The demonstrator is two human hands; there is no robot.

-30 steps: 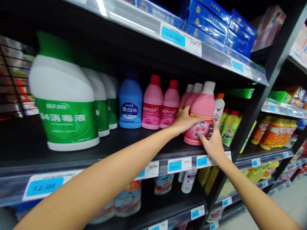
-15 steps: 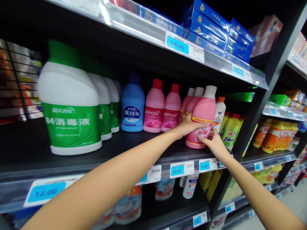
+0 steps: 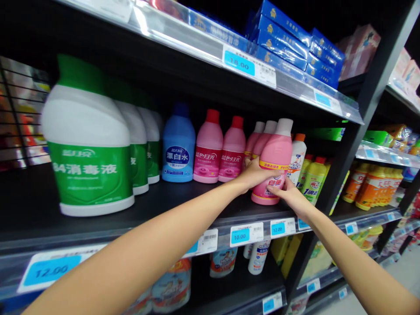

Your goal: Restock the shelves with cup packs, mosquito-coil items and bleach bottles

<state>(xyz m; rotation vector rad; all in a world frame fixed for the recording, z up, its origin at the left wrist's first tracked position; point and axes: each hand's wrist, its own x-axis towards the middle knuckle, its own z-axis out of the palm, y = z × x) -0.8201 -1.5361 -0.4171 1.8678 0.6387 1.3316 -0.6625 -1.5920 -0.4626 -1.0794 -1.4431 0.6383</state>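
Observation:
A pink bottle with a white cap (image 3: 274, 151) stands at the front of the middle shelf (image 3: 190, 199), tilted slightly to the right. My left hand (image 3: 257, 173) grips it from the left, with the fingers across its yellow-striped label. From the right, my right hand (image 3: 292, 194) closes round its lower part, the thumb on the front of the label. More white-capped pink bottles (image 3: 262, 142) stand behind it. Two pink bottles with red caps (image 3: 208, 148) and a blue bottle (image 3: 179, 148) are to the left of my hands.
Large white-and-green jugs (image 3: 88, 148) fill the shelf's left side. A white bottle with an orange cap (image 3: 297, 157) and yellow-green bottles (image 3: 314, 179) stand to the right, near a black upright (image 3: 349, 144). Overhead runs a shelf edge with price tags (image 3: 241, 64).
Both hands stay on the pink bottle, which has hardly moved. The whole view has shifted slightly, with the shelf goods now a little farther left.

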